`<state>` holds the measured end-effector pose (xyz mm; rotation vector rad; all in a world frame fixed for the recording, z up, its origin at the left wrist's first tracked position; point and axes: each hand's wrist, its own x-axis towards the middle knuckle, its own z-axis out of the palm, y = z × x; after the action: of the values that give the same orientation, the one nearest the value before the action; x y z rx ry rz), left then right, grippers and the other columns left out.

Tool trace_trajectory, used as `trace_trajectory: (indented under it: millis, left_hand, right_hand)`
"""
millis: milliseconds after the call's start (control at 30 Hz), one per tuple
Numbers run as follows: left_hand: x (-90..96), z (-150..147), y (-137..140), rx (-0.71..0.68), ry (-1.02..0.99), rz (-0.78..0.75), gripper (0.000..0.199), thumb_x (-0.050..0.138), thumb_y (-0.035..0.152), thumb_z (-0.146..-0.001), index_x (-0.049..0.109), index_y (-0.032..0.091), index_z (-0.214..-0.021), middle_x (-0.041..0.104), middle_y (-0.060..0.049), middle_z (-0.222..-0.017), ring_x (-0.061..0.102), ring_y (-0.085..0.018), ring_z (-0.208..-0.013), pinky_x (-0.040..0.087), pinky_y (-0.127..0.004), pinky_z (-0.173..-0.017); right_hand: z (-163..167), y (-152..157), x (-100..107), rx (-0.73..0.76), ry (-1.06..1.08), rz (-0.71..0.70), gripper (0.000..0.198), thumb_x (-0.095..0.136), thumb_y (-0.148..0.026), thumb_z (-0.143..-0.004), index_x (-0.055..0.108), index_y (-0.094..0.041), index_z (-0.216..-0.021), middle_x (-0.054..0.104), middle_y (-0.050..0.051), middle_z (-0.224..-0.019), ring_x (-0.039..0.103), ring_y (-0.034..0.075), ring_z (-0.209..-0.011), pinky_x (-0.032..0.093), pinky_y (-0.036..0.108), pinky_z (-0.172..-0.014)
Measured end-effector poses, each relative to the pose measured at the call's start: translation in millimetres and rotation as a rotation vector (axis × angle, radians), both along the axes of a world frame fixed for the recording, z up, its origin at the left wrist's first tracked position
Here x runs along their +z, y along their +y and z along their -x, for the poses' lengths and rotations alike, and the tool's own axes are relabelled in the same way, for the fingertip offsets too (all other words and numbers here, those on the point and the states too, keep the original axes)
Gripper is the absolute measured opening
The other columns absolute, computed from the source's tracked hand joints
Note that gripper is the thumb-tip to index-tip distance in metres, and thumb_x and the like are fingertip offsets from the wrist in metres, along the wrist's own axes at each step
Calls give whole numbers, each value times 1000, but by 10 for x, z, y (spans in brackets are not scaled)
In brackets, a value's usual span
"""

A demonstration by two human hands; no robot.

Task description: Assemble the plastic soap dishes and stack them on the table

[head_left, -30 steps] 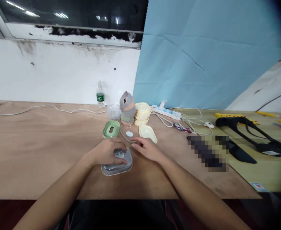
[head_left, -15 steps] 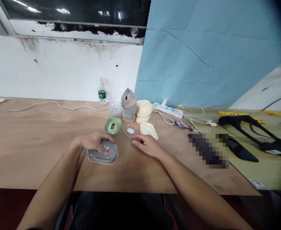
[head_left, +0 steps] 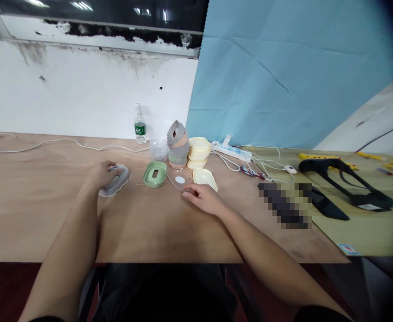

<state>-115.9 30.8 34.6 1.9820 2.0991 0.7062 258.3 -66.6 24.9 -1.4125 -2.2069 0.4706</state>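
Note:
My left hand (head_left: 101, 173) is closed over a grey plastic dish with a clear cover (head_left: 120, 180) at the left of the table; the hand hides part of it. My right hand (head_left: 205, 197) rests with its fingers loosely stretched and holds nothing. Its fingertips are at the near edge of a clear plastic lid (head_left: 174, 179) with a white round label. Just left of that lid lies a green dish (head_left: 155, 175) with an oval slot. A cream tray (head_left: 204, 178) lies beyond my right hand.
Behind stand a stack of grey, peach and green dishes (head_left: 179, 150), stacked cream trays (head_left: 198, 153), clear lids (head_left: 158, 149) and a water bottle (head_left: 140, 127). A power strip (head_left: 231, 151) with cables lies right of them. Black straps (head_left: 347, 179) lie far right.
My left hand has moved the grey dish left and away from me, and the dish has turned. My right hand stays beside the clear lid. The view has shifted slightly.

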Motion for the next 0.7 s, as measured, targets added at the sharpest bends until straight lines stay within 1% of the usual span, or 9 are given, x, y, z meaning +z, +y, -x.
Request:
trace_trajectory:
  millis: [33,100,133,167,200,300,400,567,700]
  left_hand:
    - [-42,-57,28,49,5,-68,47,53,52,-78,65,15,-105,68,-13,-101,63,-31,-94,50,-42,-81]
    - [-93,-205,47,74,9,-301,43,45,46,-84,64,14,-104,63,-15,-114,54,-31,-113,42,-45,-96]
    - [-103,-287,38,79,-4,-414,41,42,44,-87,62,14,-106,59,-16,-121,49,-30,-120,37,-44,-101]
    - [-104,-367,18,70,-13,-494,40,39,42,-89,61,15,-108,55,-15,-127,45,-28,-125,34,-44,-104]
    - [-102,-443,-10,30,-7,-535,38,39,41,-89,60,16,-108,54,-14,-129,42,-27,-127,31,-45,-106]
    - [-100,-623,-110,-147,51,-523,31,43,40,-89,62,20,-102,56,-9,-127,39,-27,-130,25,-47,-108]
    - [-126,-728,-181,-282,44,-512,29,44,40,-90,64,22,-99,60,-7,-123,44,-25,-126,28,-45,-107]
    - [-169,-812,-213,-422,29,-440,33,44,43,-91,66,22,-104,63,-8,-119,52,-25,-116,33,-47,-103]
    - [-171,-855,-231,-498,22,-425,35,45,44,-90,65,20,-107,63,-9,-118,54,-24,-113,38,-45,-101]
  right_hand:
    - [-2,1,0,1,1,-5,32,52,-41,-87,67,-21,-107,66,1,-69,58,14,-64,37,24,-61]
    - [-6,2,0,3,5,-12,31,53,-40,-87,67,-21,-107,67,1,-70,58,14,-64,37,24,-62]
    - [-9,2,1,3,9,-13,30,53,-40,-87,67,-21,-106,67,1,-71,58,14,-64,37,24,-62]
    - [-12,3,1,2,12,-13,30,53,-40,-87,68,-21,-106,67,1,-71,58,14,-65,38,24,-62]
    - [-16,2,2,0,16,-14,30,53,-40,-87,68,-21,-106,67,1,-70,58,14,-65,38,24,-62]
    - [-26,-3,11,-7,25,-28,31,53,-40,-87,68,-21,-106,67,2,-71,59,14,-65,38,24,-62]
    - [-30,-15,26,-15,36,-27,32,51,-40,-88,68,-21,-107,68,2,-71,59,14,-64,39,24,-62]
    - [-29,-35,47,-21,25,-28,33,50,-42,-88,68,-22,-108,69,2,-72,59,15,-62,41,25,-62]
    - [-34,-32,47,-33,16,-34,34,49,-42,-88,67,-23,-109,70,3,-78,60,16,-64,41,26,-61]
